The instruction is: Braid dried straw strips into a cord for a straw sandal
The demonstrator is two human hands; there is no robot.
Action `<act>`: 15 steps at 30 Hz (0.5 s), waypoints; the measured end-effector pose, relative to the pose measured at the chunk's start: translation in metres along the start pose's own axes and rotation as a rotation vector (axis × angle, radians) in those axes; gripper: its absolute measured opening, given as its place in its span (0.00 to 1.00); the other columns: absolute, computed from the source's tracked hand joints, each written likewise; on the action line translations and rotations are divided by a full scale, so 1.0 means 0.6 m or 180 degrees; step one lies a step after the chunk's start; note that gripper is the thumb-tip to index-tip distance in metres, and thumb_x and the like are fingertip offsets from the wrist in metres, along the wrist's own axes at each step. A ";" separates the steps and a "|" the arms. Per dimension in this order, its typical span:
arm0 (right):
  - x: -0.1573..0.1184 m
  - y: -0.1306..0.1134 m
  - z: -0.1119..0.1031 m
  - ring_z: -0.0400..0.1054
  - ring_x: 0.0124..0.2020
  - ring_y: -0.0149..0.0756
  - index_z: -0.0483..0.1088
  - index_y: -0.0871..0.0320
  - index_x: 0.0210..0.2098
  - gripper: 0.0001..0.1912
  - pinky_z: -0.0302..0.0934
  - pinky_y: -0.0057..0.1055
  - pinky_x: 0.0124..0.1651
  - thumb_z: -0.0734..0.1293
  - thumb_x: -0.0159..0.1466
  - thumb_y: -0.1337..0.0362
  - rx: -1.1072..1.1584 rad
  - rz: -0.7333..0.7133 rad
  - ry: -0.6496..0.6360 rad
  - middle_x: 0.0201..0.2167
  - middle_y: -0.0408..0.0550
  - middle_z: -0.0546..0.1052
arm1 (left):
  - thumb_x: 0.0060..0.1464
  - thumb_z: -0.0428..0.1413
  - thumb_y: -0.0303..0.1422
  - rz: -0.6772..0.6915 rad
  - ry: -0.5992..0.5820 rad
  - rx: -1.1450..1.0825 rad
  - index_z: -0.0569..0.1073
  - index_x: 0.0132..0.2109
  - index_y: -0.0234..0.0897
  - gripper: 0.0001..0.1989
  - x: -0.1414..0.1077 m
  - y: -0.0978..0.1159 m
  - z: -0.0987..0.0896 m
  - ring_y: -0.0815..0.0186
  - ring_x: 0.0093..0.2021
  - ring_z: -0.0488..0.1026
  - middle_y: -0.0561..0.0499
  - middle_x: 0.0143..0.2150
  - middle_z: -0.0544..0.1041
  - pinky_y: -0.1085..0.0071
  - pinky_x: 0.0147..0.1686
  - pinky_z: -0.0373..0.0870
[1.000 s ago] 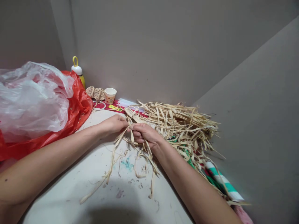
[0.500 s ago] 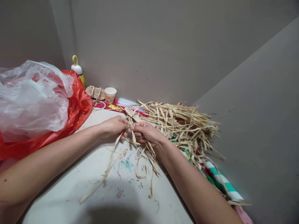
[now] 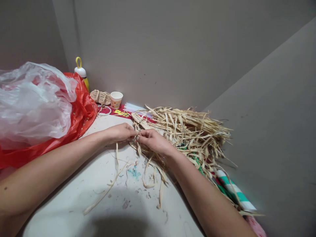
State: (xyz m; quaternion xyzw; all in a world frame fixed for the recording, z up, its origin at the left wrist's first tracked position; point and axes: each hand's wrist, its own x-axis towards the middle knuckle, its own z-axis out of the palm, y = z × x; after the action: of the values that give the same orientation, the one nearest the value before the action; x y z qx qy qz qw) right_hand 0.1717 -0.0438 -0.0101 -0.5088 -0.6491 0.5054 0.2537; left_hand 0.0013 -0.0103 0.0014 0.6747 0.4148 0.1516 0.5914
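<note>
Over the white tabletop (image 3: 74,204), my left hand (image 3: 121,132) and my right hand (image 3: 153,141) meet fingertip to fingertip. Both pinch pale dried straw strips (image 3: 139,149), which look twisted or braided where the fingers come together; the exact grip is partly hidden. One long strip (image 3: 102,197) trails from below my left hand towards the table's front. Loose ends (image 3: 160,197) hang under my right hand. Just beyond the right wrist lies a thick heap of dried straw (image 3: 195,123).
On the left bulge a clear plastic bag (image 3: 37,98) and a red bag (image 3: 85,107). Along the wall stand a yellow-and-white bottle (image 3: 81,72), a coiled straw cord (image 3: 100,97) and a paper cup (image 3: 116,100). A green-and-white striped roll (image 3: 235,191) lies at right.
My fingers have shifted slightly at the joined strips, and my right fingers have straightened into a finer pinch. The long strip by my left hand has swung left and hangs more upright near the hand.
</note>
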 end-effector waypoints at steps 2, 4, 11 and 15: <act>-0.001 -0.003 0.002 0.44 0.17 0.22 0.61 0.60 0.21 0.13 0.39 0.23 0.19 0.62 0.57 0.58 -0.0427 -0.0120 0.0087 0.15 0.35 0.55 | 0.46 0.49 0.29 -0.0089 -0.0157 -0.0162 0.62 0.19 0.35 0.10 -0.002 0.001 0.002 0.77 0.12 0.48 0.59 0.12 0.55 0.74 0.15 0.39; -0.002 -0.006 0.004 0.46 0.18 0.24 0.62 0.60 0.22 0.13 0.40 0.24 0.20 0.61 0.57 0.58 -0.0778 -0.0202 0.0126 0.17 0.36 0.56 | 0.45 0.48 0.26 -0.0183 -0.0225 -0.0412 0.62 0.19 0.35 0.10 -0.003 0.002 0.005 0.78 0.12 0.48 0.59 0.13 0.56 0.74 0.15 0.39; -0.005 -0.014 0.004 0.47 0.21 0.25 0.63 0.61 0.21 0.14 0.42 0.24 0.22 0.60 0.58 0.59 -0.1395 -0.0374 0.0213 0.17 0.38 0.57 | 0.46 0.48 0.25 -0.0198 0.0172 -0.0698 0.60 0.16 0.35 0.13 0.005 -0.002 0.018 0.78 0.11 0.48 0.59 0.12 0.57 0.74 0.14 0.40; -0.017 -0.026 -0.015 0.49 0.19 0.24 0.65 0.61 0.21 0.12 0.44 0.23 0.21 0.61 0.57 0.60 -0.1408 -0.0133 0.0077 0.16 0.38 0.59 | 0.48 0.48 0.26 -0.0162 0.0327 -0.0664 0.62 0.17 0.35 0.14 0.007 -0.004 0.023 0.78 0.11 0.48 0.59 0.11 0.57 0.74 0.14 0.40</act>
State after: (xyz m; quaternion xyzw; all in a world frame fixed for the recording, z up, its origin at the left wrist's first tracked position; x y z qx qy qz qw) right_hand 0.1767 -0.0489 0.0092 -0.5446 -0.7514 0.3392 0.1541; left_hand 0.0122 -0.0165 -0.0055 0.5901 0.4435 0.2132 0.6400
